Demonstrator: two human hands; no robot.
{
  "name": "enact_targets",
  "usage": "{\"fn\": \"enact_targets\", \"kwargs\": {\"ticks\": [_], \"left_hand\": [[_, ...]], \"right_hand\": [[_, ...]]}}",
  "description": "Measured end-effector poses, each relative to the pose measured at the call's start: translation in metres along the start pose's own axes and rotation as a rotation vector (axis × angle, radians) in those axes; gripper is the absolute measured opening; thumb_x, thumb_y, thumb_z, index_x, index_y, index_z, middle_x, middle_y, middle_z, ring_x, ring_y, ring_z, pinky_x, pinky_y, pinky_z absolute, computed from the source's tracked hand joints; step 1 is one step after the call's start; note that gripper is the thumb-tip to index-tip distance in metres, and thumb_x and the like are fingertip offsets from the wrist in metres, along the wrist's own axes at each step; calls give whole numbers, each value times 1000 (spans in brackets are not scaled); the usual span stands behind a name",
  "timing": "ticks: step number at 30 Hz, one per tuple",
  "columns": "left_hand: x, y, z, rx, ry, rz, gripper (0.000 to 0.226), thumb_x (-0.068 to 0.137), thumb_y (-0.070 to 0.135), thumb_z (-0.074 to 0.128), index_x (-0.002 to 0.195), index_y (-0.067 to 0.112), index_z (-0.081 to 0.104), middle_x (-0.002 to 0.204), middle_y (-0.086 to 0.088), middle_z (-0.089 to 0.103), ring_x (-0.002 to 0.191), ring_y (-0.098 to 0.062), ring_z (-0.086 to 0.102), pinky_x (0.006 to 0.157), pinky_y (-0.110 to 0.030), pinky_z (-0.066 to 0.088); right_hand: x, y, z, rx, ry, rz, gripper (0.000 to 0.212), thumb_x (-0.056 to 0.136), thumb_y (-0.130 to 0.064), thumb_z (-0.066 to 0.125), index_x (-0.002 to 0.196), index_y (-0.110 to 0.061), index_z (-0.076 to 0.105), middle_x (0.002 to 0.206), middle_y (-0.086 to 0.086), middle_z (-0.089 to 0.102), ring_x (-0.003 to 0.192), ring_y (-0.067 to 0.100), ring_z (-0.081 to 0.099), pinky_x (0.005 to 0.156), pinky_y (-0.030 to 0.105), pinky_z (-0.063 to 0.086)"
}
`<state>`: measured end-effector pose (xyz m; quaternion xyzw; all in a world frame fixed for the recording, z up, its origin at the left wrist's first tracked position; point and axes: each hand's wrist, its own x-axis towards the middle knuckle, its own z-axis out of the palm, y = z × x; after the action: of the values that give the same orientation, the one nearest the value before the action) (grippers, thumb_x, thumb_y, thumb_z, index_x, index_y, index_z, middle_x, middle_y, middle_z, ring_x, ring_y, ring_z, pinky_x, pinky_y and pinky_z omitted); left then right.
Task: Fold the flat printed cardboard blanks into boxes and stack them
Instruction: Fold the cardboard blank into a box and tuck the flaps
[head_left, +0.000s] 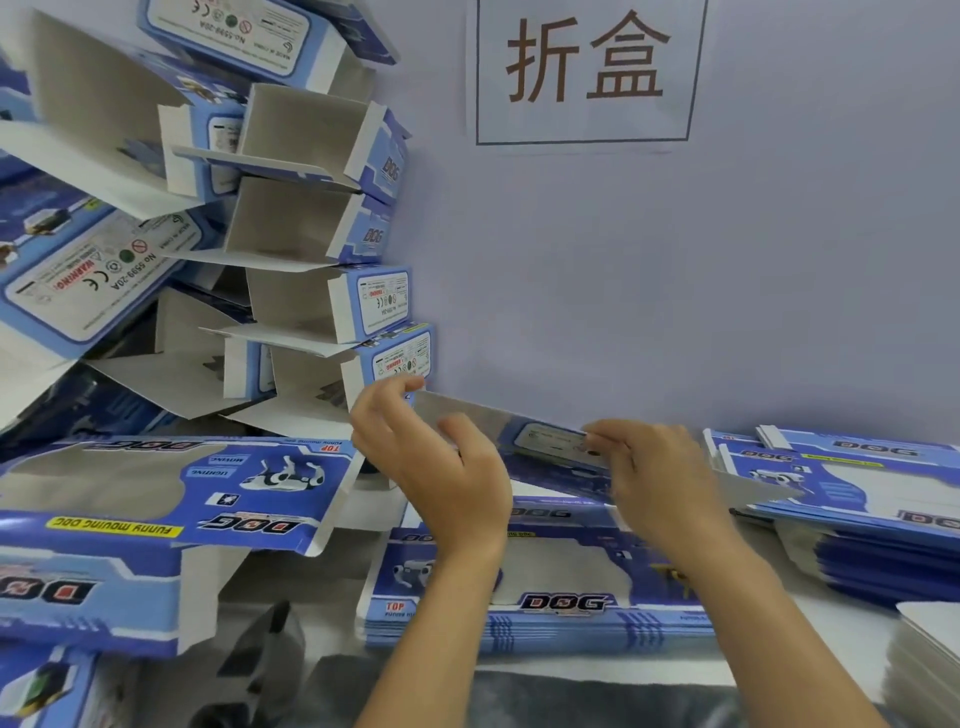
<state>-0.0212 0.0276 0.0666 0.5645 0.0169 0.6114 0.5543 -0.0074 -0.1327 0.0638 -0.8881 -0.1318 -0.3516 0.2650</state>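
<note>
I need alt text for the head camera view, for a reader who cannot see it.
Two bare hands, left hand and right hand, hold a blue printed cardboard blank between them above a stack of flat blanks. Folded boxes are piled at the left, and a wall sign hangs behind.

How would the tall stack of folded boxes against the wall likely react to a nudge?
The stack of folded boxes would probably topple: the boxes sit unevenly, with loose open flaps. They look like thin, hollow cardboard, so likely light and easily shifted. The leaning pile beside it may brace it or slide too.

Pale wall (727, 260), framed sign (584, 70)
</note>
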Motion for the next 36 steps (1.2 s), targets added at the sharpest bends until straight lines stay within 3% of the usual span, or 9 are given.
{"fn": "enact_targets", "kwargs": {"ticks": [5, 9, 13, 15, 16, 19, 27, 32, 36], "left_hand": [[0, -2, 1, -80, -51, -31, 38, 80, 2, 47, 109, 26, 42, 123, 2, 36, 123, -13, 37, 96, -48, 50], [3, -5, 6, -114, -230, -239, 38, 93, 0, 56, 114, 28, 39, 124, 1, 38, 117, -15, 48, 88, -19, 48], [7, -3, 10, -168, -435, -499, 53, 98, 24, 60, 144, 22, 31, 149, 1, 32, 138, -16, 37, 112, -31, 37], [7, -5, 9, -150, -466, -556, 66, 98, 34, 59, 152, 22, 24, 156, 3, 26, 141, -9, 33, 111, -23, 34], [8, -4, 8, -176, -493, -584, 55, 99, 34, 57, 147, 23, 32, 151, 4, 37, 131, -1, 45, 102, -16, 41], [11, -2, 7, -307, -556, -635, 22, 101, 28, 54, 120, 17, 56, 117, -1, 69, 84, 1, 70, 62, -11, 52], [19, 7, 1, -333, -643, -494, 50, 84, 40, 68, 128, 24, 52, 124, 6, 66, 115, -14, 64, 99, -37, 52], [20, 10, -1, -315, -726, -437, 75, 56, 58, 73, 121, 25, 54, 108, 15, 72, 99, -3, 69, 76, -13, 53], [4, 16, 11, -362, -858, -435, 84, 54, 58, 75, 126, 25, 48, 97, 30, 71, 92, 9, 67, 68, -6, 50]], "right_hand": [[8, 4, -13, 53, 263, -76, 17, 98, -15, 59, 97, -16, 76, 80, 8, 76, 58, 30, 60, 48, 26, 38], [12, -4, -25, 157, 444, -110, 22, 98, -24, 55, 91, -15, 74, 74, 2, 73, 51, 11, 57, 45, 12, 37], [17, -12, -35, 351, 533, -30, 22, 100, -29, 53, 86, -19, 68, 74, -14, 65, 68, -9, 61, 47, 7, 39], [19, -12, -37, 408, 544, 13, 24, 103, -28, 51, 85, -19, 63, 78, -19, 64, 71, -11, 62, 47, 9, 43], [19, -12, -38, 443, 542, 43, 25, 103, -28, 50, 86, -17, 63, 80, -19, 65, 71, -11, 62, 46, 9, 43], [20, -9, -37, 568, 469, 145, 28, 104, -33, 46, 94, -14, 65, 87, -11, 70, 70, -7, 64, 46, 10, 45], [15, -20, -29, 702, 264, 82, 17, 100, -41, 53, 113, -34, 59, 100, -22, 71, 84, -2, 69, 57, 16, 54], [12, -20, -31, 808, 148, 71, 38, 89, -53, 49, 121, -34, 56, 105, -22, 69, 92, 0, 68, 64, 17, 55], [13, -30, -25, 954, -64, 103, 45, 99, -46, 47, 136, -19, 51, 119, -5, 71, 106, 12, 69, 77, 21, 57]]}}
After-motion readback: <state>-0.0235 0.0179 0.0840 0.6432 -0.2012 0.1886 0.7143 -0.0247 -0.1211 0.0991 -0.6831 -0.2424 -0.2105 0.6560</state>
